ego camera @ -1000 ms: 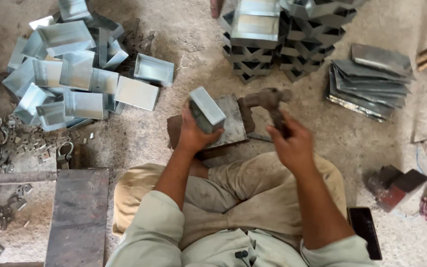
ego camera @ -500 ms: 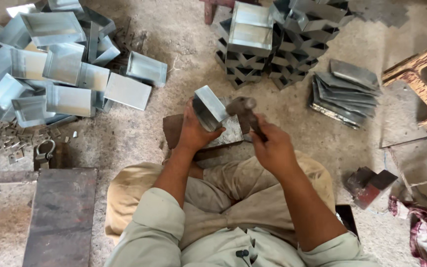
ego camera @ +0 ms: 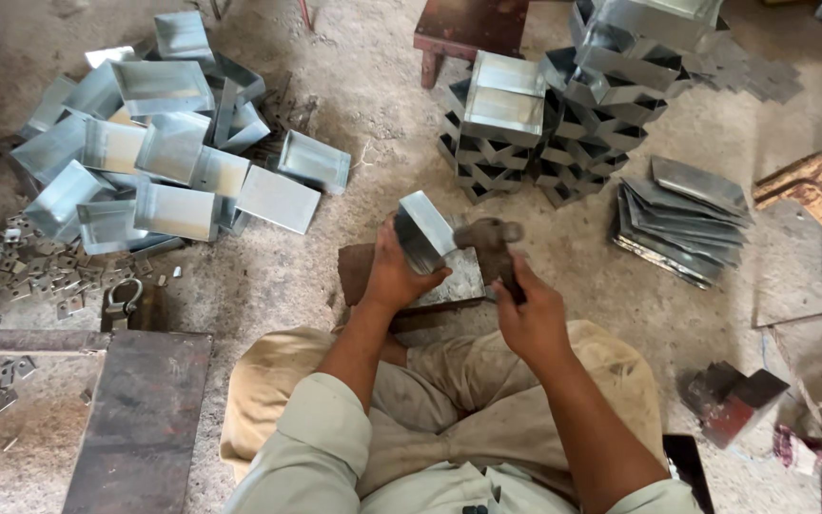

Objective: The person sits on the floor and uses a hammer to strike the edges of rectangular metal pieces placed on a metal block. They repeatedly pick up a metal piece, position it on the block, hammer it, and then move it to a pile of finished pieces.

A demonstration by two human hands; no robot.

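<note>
Near the centre of the frame, a small box of shiny sheet metal (ego camera: 422,231) is held by the left hand (ego camera: 394,274), whose fingers are closed around its lower side. The box is tilted, and it is kept just above a flat metal block (ego camera: 449,284) that lies on the sandy floor (ego camera: 354,190) between the knees of the seated person. Just to the right of the box, a hammer (ego camera: 489,240) is gripped by the right hand (ego camera: 529,312), the fingers being wrapped tightly around the handle. The dark head of the hammer is seen close beside the upper edge of the box; whether the two are touching cannot be told.

At the upper left of the frame, a loose heap of similar metal boxes (ego camera: 154,162) is spread on the floor. At the upper centre and right, more boxes are stacked in neat rows (ego camera: 563,105). A pile of flat metal sheets (ego camera: 682,219) is placed at the right, well apart from the hands. At the lower left, a dark steel plate (ego camera: 140,419) is seen, with small metal scraps (ego camera: 21,276) scattered above it.
</note>
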